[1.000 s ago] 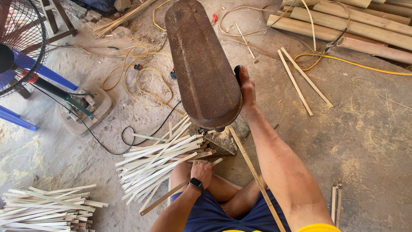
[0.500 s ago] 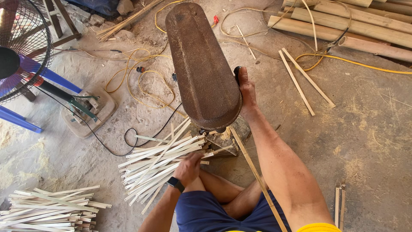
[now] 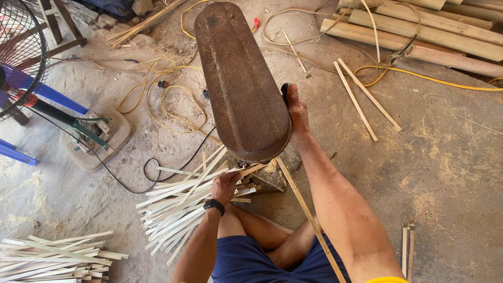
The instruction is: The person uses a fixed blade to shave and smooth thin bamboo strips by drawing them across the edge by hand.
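Observation:
I sit on the ground behind a tall rusty machine housing (image 3: 238,84). My right hand (image 3: 296,112) rests against its right side, closed on a dark handle there. My left hand (image 3: 226,184) reaches under the housing's lower end and grips a pale bamboo strip (image 3: 250,171) at the machine's base. A long bamboo slat (image 3: 309,217) runs from the base back along my right leg. A fan-shaped pile of pale bamboo strips (image 3: 183,202) lies just left of my left hand.
A second stack of strips (image 3: 52,257) lies at the lower left. A fan (image 3: 23,57) on a stand, a blue frame (image 3: 47,91), yellow cable (image 3: 167,99) and black cable (image 3: 120,181) are at left. Bamboo poles (image 3: 429,36) lie at the upper right.
My left hand has moved forward from near my knee to the machine's base and closed on a strip. My right hand has stayed on the housing's side.

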